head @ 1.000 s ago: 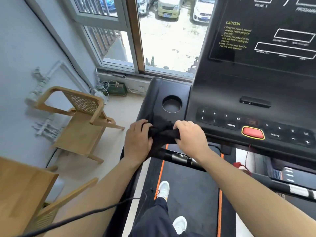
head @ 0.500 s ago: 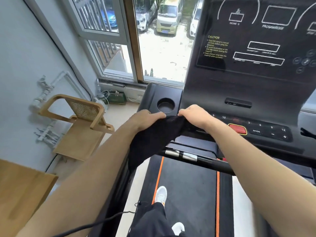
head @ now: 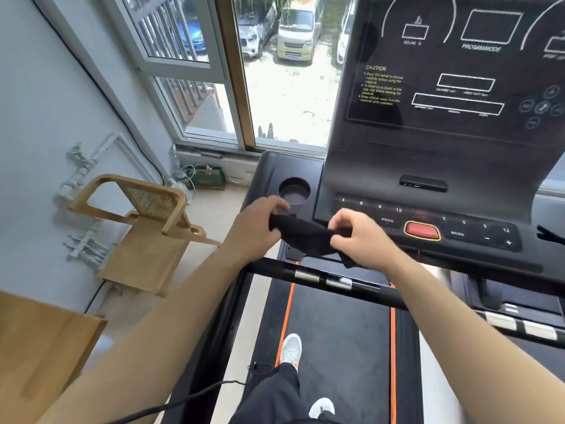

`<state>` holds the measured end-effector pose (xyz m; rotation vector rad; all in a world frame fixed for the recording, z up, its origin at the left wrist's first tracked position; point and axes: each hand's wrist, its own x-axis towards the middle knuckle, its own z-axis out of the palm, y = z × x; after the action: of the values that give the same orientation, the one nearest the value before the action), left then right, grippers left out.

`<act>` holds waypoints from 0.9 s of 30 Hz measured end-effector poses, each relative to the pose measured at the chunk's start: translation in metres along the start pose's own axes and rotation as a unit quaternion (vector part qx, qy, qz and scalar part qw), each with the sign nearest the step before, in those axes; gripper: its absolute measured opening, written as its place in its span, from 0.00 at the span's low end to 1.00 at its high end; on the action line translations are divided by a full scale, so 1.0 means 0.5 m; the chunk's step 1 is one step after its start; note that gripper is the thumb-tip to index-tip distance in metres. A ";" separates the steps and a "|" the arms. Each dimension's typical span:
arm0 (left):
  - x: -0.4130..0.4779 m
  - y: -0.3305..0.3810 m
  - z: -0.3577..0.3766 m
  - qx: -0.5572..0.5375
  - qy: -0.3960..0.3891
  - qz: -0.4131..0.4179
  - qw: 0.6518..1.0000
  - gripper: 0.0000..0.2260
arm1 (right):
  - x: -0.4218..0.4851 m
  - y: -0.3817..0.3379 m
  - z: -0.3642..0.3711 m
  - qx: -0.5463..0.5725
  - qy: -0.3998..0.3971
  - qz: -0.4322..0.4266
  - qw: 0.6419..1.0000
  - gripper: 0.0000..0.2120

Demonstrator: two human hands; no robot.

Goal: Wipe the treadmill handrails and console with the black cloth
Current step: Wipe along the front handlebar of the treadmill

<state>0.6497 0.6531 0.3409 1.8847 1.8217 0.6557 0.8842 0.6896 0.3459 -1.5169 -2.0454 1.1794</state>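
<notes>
We pinch the black cloth (head: 308,235) between left hand (head: 256,228) and right hand (head: 357,232), just before the red stop button (head: 422,231), seemingly refolding it for wiping.

Console screen (head: 458,71): yellow "CAUTION" heading w/ small blurred lines under it; white "PROGAMMODE" under a box. Button panel (head: 428,228): "3 6 9 12" on left, "PROG", "MODE", "3 6 9 12" on right, "–" & "+". Red button (head: 422,231): no readable txt.

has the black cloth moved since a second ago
Yes. The black cloth was bunched on the front handrail a second ago; now both hands hold it lifted clear of the rail, in front of the console buttons beside the cup holder.
</notes>
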 end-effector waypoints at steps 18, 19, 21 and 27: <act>-0.077 -0.030 0.104 0.313 -0.121 0.018 0.942 0.14 | -0.059 0.122 0.204 -0.285 0.056 -0.073 0.954 0.20; -0.055 -0.044 0.121 0.311 -0.102 0.039 0.944 0.14 | -0.037 0.123 0.203 -0.305 0.005 -0.038 0.952 0.24; -0.030 -0.066 0.157 0.306 -0.177 0.054 0.934 0.22 | -0.005 0.116 0.214 -0.337 -0.093 0.017 0.937 0.24; 0.053 -0.082 0.214 0.314 -0.402 0.007 0.860 0.10 | 0.071 0.102 0.237 -0.326 -0.190 0.089 0.922 0.14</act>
<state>0.6829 0.6830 0.2320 2.0676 1.5018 -0.7541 0.8223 0.6767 0.2284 -1.9105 -2.8136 0.9478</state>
